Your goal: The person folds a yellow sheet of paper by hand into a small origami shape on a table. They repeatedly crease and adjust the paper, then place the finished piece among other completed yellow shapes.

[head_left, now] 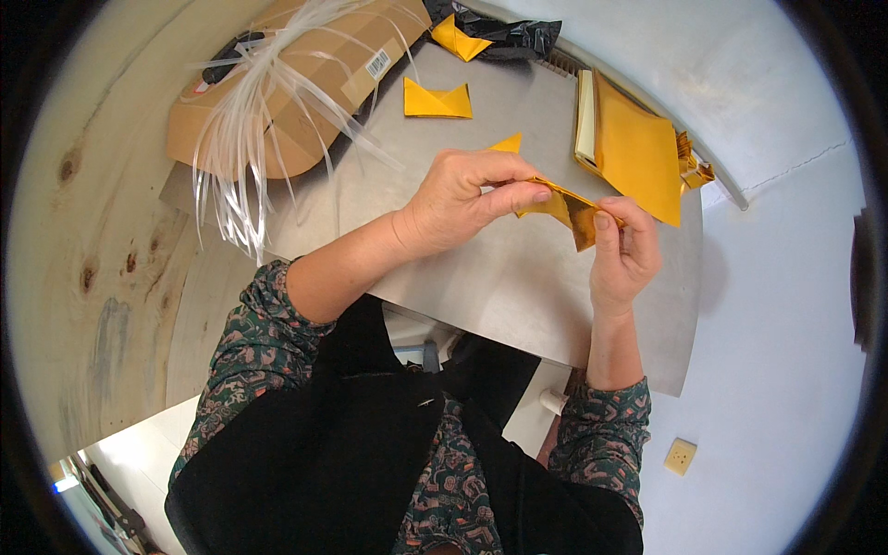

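Between my two hands is a folded piece of gold paper (580,215), raised above the grey tabletop. My left hand (467,196) pinches its upper left edge between thumb and fingers. At the other end, my right hand (623,252) grips the paper with thumb and fingertips. A pointed gold paper tip (508,144) shows just beyond my left hand; the rest of that piece is partly hidden. Farther off lies a folded gold paper shape (437,100) with a notched top. Another folded gold piece (459,40) sits beyond it, next to a black plastic bag (525,37).
A stack of gold paper sheets (636,143) lies at the right, with crumpled gold pieces (694,165) beside it. At the far left, clear plastic strips (245,120) drape over a cardboard box (365,46). The grey table (444,277) borders a white wall (777,277).
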Tool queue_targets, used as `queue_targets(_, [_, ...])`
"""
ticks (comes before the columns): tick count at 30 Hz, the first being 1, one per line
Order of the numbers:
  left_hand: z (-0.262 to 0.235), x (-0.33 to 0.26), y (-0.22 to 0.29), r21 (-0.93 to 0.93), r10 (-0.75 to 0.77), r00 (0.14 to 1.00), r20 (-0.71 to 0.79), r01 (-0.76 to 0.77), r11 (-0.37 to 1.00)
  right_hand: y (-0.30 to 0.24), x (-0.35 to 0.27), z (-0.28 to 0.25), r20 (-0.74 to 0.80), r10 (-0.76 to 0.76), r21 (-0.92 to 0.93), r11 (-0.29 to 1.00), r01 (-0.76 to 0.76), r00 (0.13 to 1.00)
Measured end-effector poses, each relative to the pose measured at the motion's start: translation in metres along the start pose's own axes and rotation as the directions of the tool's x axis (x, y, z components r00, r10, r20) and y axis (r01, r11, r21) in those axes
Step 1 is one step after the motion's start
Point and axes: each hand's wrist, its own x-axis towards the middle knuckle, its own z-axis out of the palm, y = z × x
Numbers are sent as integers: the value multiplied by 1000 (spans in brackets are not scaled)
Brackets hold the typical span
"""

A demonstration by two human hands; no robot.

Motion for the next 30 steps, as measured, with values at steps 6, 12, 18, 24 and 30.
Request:
queue_targets(6, [0,0,0,-2,15,1000,-15,-15,1000,3,-2,3,-7,60,92,994,-59,998])
queue_targets(12, [7,1,-1,6,57,998,-31,-56,998,-2,6,1,71,104,3,995,-104,992])
queue_targets(18, [12,0,-2,61,98,995,-24,-96,994,-8,15,-1,217,96,-163,985,-61,971])
queue_targets(24, [18,-3,-5,41,92,996,9,-92,995,-5,17,-3,302,85,-162,986,-37,949])
queue_targets(30, [21,-2,-5,107,147,988,48,-152,983,-6,15,-12,382,216,-41,975,-218,899])
